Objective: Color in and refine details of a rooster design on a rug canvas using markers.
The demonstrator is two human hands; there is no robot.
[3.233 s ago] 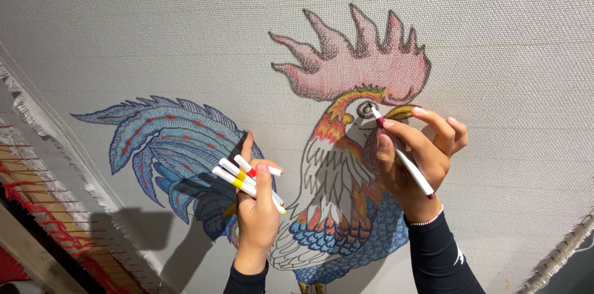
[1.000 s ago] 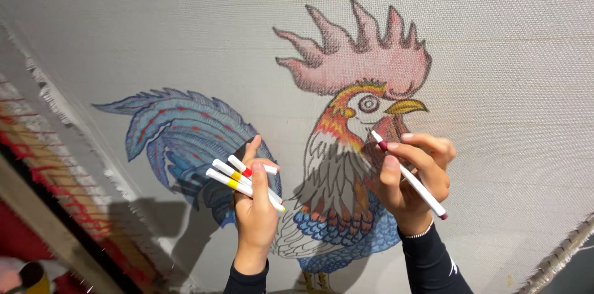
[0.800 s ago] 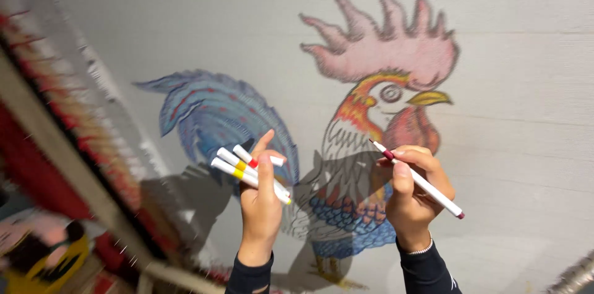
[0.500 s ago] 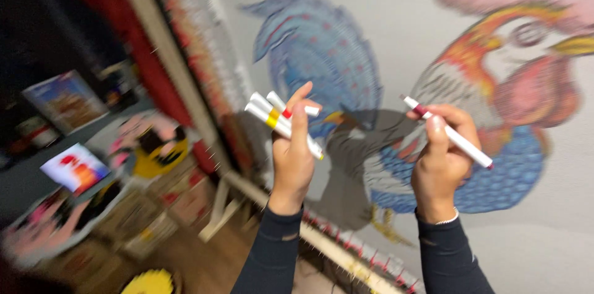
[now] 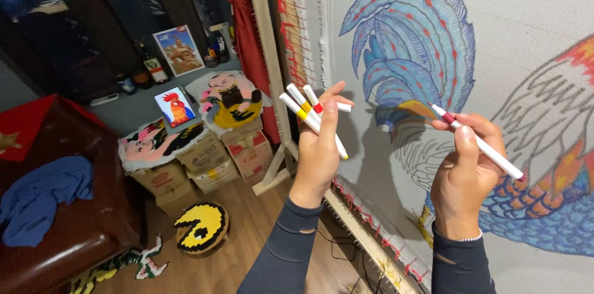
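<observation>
My left hand [image 5: 318, 152] is raised in front of the canvas edge and grips a bunch of white marker pens [image 5: 309, 118] with yellow and red bands, fanned out up and left. My right hand [image 5: 464, 173] holds a single white marker [image 5: 479, 142] with a dark red tip, slanting from upper left to lower right, a little off the cloth. Behind both hands hangs a large pale canvas [image 5: 526, 9] with a rooster drawing; its blue tail feathers [image 5: 411, 40] fill the top middle, and the orange and blue body [image 5: 557, 207] runs off the right edge.
A wooden frame [image 5: 272, 77] with red thread holds the canvas's left edge. Lower left: a tablet showing a rooster picture [image 5: 174, 107], tufted figure rugs on cardboard boxes [image 5: 207, 158], a round yellow rug [image 5: 201, 227] on the wooden floor, a brown leather seat with blue cloth [image 5: 43, 201].
My view has swung left and down, away from the rooster's head and comb, to its tail and the room beside the frame. Both hands keep their markers and have come off the cloth.
</observation>
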